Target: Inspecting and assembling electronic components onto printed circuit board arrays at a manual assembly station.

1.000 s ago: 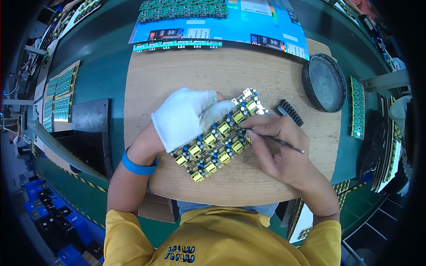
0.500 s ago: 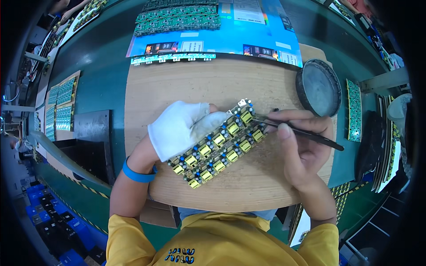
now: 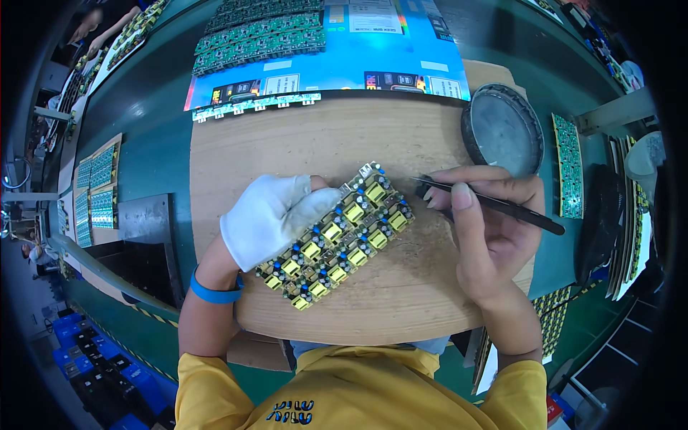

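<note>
My left hand (image 3: 276,211), in a white glove with bare fingertips and a blue wristband below it, grips a circuit board panel (image 3: 337,240) by its upper left edge. Rows of yellow transformers and small blue parts cover the panel, which lies at a slant over the wooden board. In my bare right hand (image 3: 494,222) is a pair of black tweezers (image 3: 512,208), held between thumb and fingers. Their tips point left, a little to the right of the panel's upper end and apart from it. A small dark object (image 3: 433,197) shows by the right fingertips, too unclear to name.
A round dark dish (image 3: 505,136) stands at the wooden board's (image 3: 251,143) upper right. Beyond it, green circuit boards (image 3: 261,43) rest on a blue printed sheet (image 3: 344,72). More panels lie left (image 3: 100,186) and right (image 3: 568,165). A black metal tray (image 3: 147,236) sits at left.
The tweezers' tips have come away from the panel to its right. The panel and my left hand have shifted slightly left in the picture; the whole view has shifted a little too.
</note>
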{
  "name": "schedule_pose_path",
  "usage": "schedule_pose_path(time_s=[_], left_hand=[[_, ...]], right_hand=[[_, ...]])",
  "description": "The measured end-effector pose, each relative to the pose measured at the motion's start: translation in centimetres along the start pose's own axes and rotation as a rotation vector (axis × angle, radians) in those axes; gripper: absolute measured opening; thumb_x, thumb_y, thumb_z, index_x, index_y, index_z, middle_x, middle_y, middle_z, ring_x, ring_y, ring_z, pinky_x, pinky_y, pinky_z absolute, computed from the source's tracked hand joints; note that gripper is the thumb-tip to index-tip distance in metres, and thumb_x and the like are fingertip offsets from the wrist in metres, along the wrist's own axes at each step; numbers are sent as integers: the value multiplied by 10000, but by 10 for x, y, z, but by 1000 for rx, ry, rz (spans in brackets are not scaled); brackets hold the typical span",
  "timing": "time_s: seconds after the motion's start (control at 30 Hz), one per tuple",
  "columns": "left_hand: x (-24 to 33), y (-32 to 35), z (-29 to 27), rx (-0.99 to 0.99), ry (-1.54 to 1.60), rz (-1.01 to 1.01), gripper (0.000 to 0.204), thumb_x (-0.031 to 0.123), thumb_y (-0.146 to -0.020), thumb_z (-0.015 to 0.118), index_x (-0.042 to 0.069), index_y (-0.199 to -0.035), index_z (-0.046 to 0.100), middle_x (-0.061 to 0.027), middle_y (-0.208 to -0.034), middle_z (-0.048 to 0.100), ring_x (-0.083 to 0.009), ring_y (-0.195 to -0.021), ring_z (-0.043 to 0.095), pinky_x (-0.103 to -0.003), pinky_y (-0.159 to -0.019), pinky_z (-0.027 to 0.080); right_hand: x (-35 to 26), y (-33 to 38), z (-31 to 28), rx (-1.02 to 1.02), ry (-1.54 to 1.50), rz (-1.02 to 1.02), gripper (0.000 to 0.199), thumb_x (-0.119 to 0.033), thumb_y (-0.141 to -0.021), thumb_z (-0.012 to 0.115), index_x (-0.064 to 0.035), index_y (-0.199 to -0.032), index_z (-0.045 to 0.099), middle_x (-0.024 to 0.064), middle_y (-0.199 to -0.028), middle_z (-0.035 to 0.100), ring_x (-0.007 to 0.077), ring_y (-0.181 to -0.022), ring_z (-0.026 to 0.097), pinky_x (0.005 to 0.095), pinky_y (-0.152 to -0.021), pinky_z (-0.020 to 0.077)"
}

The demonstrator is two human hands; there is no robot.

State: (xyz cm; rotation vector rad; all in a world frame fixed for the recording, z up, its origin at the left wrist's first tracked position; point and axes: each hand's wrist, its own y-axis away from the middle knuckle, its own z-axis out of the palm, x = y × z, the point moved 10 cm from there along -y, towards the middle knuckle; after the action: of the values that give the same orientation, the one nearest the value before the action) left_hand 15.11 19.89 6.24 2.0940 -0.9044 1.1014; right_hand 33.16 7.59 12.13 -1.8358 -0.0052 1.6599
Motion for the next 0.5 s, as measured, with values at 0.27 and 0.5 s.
schedule_pose_path(time_s=[0.27, 0.5], left_hand=[[0, 1, 0, 4, -19, 14, 280, 287, -1037, 634, 27, -1010, 735, -104, -714, 669, -127, -620, 585, -315, -602, 494], [1, 1, -1, 27, -30, -12, 272, 277, -1033, 641, 23, -1000, 733, -100, -698, 655, -119, -615, 560, -314, -594, 486]], right_hand=[[2, 3, -1, -53, 75, 2, 188, 62, -978, 581, 8, -1059, 419, 241, -1046, 669, 157, -818, 675, 276, -738, 572], [20, 0, 7, -189, 374, 102, 141, 43, -986, 584, 16, -1044, 458, 205, -1025, 683, 141, -816, 679, 257, -713, 561]])
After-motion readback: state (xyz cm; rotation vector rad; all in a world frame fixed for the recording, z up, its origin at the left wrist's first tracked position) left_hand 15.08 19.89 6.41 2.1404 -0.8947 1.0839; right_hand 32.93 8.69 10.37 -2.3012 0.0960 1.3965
